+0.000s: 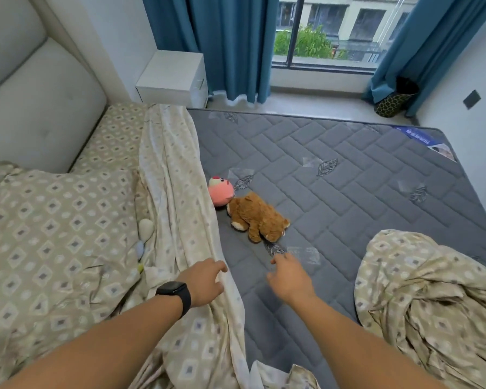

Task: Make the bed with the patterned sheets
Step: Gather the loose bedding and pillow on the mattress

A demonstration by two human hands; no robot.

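Observation:
A bare grey quilted mattress (334, 175) fills the middle and right. The beige diamond-patterned sheet (177, 192) lies bunched in a long fold along the mattress's left part, its pale underside up. My left hand (204, 282), with a black watch at the wrist, rests on that fold's edge with loosely curled fingers. My right hand (291, 276) hovers over the bare mattress, fingers relaxed and reaching forward, holding nothing. A brown plush toy (257, 217) and a pink plush toy (220, 190) lie just beyond both hands. Another patterned bundle (432, 290) sits crumpled at the right.
A patterned pillow (59, 220) lies at the left against the grey padded headboard (37, 108). Behind the bed stand a white nightstand (174, 77), blue curtains (225, 43) and a window. A dark patterned basket (393, 103) sits in the far right corner.

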